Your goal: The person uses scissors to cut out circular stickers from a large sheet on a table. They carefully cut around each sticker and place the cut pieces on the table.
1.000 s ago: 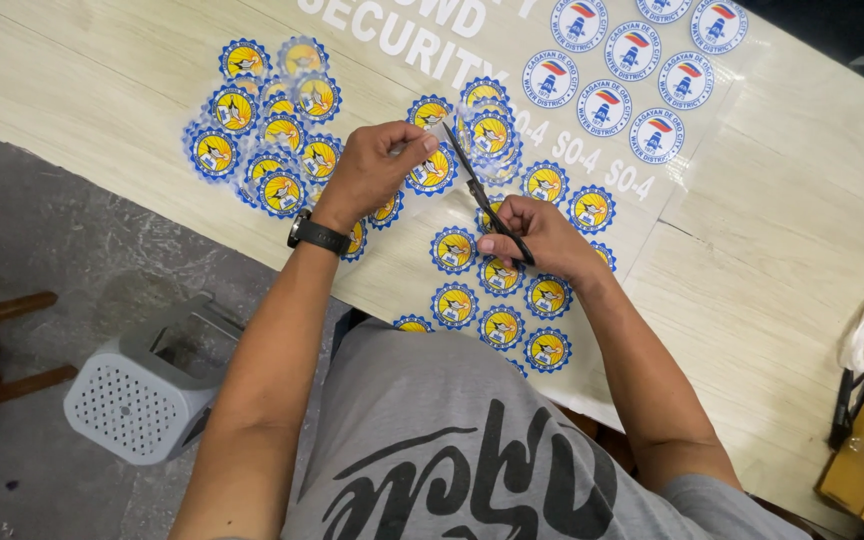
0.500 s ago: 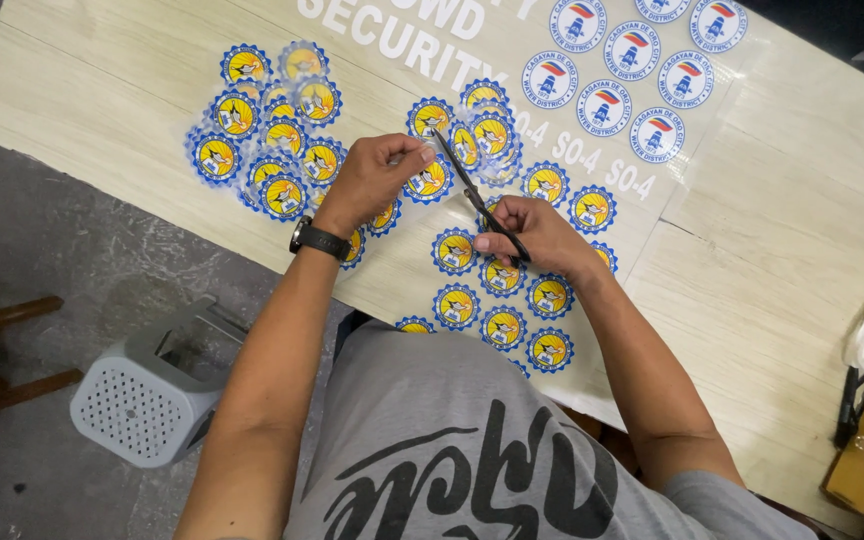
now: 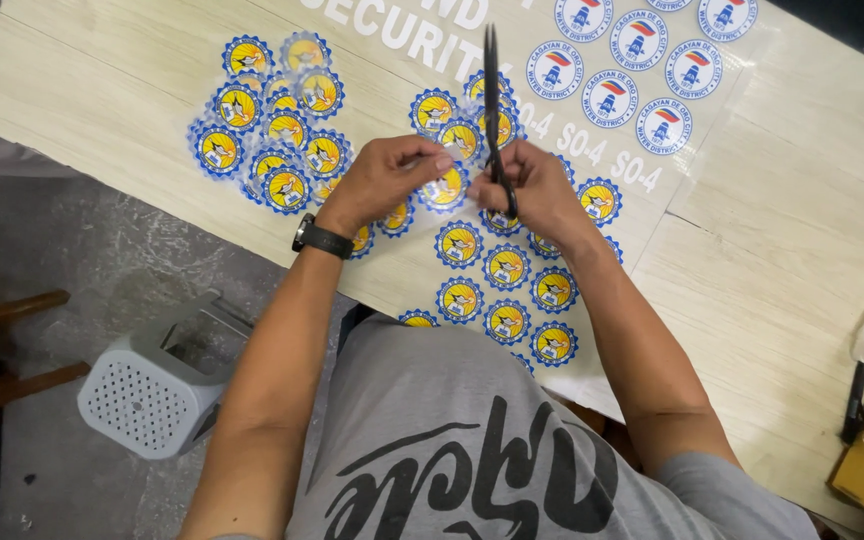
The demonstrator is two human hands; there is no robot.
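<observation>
Left hand (image 3: 384,178) pinches a round blue-and-yellow gear-edged sticker (image 3: 445,190) between thumb and fingertips, just above the pale wood-grain table (image 3: 752,260); right hand (image 3: 537,192) is closed around the handles of thin black scissors (image 3: 493,110), blades together, pointing up and away; sticker sits between both hands, just beside the scissor handles; black wristwatch (image 3: 320,238) on left wrist; loose cut stickers (image 3: 270,120) piled to the left; round blue-and-white stickers (image 3: 638,50) lie at the far side; grey perforated plastic stool (image 3: 147,390) on the floor.
</observation>
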